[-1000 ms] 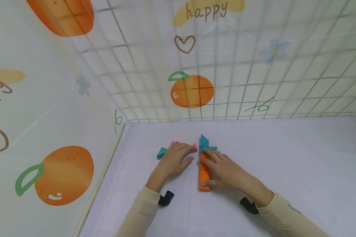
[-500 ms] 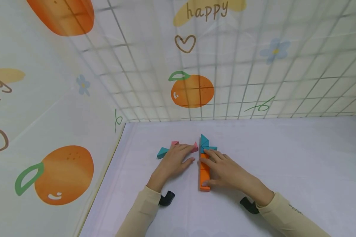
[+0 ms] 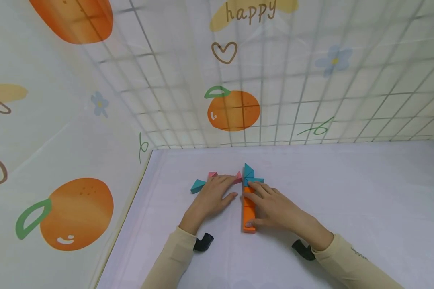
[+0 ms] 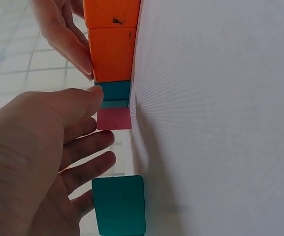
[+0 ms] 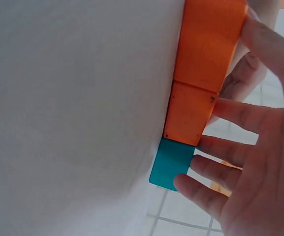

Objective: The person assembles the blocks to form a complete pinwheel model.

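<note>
Coloured wooden-looking blocks, in a row with loose pieces beside it, on a white-covered worktop (image 3: 365, 192). Main piece: a straight row, orange blocks (image 3: 249, 214) at the wearer's end, blue blocks (image 3: 249, 172) at the far end, and a blue side piece (image 3: 260, 180) projecting rightward. Right hand (image 3: 280, 206): fingers spread apart and lightly bent, thumb on the near orange block, other fingertips along the row and by the side piece; clamped on nothing, seemingly steadying. Left hand (image 3: 213, 194): fingers extended, thumb held apart from them, fingertips at a pink block (image 3: 238, 178) just left of the blue section; contact between that block and the row cannot be told. Step in hand, as judged: bringing the pink block up to the row's left flank. Next move, as judged, calls for a gentle sideways push, faces squared, with the row held against shifting. Loose stock: a second pink block (image 3: 212, 174), partly hidden by the left hand, and a blue wedge block (image 3: 197, 186) farther left. Edges: worktop bounded by a printed back panel (image 3: 293, 80) and a printed left panel (image 3: 79, 152), both well apart from the row. Room: widest to the right, beyond the side piece; tightest between left hand and row, where the fingers have little space.
</note>
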Available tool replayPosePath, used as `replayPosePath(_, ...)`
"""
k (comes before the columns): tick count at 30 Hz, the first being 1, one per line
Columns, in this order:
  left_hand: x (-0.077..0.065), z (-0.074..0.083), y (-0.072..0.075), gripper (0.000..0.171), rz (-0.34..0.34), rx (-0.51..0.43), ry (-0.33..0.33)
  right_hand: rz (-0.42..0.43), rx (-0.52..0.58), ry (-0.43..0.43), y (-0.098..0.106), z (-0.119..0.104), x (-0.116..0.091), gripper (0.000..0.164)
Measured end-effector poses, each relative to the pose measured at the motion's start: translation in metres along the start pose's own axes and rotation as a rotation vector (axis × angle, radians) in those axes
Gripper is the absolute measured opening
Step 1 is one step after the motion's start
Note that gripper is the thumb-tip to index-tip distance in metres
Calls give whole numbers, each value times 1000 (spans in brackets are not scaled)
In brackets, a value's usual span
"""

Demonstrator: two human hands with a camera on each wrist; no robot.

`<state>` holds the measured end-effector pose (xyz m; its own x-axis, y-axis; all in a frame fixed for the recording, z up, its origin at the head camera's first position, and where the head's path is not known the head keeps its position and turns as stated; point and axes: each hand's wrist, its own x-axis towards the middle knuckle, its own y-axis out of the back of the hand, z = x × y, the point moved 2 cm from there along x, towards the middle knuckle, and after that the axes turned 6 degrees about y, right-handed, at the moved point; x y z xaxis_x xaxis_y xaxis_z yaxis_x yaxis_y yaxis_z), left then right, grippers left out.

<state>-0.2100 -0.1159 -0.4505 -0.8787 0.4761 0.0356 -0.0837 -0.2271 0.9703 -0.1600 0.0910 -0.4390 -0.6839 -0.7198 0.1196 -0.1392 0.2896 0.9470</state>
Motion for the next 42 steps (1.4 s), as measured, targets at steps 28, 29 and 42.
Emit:
replayPosePath(28,1,7,0,54,32,44,-10,-14,-8,-6,-1,0,1,81)
replayPosePath(29,1,8,0,54,31,51,-6,-14,-7,-6,-1,0,1,80)
replayPosePath(42,1,14,-5,58,24,67,-6,-13,5,-5,-3,0,-1,80)
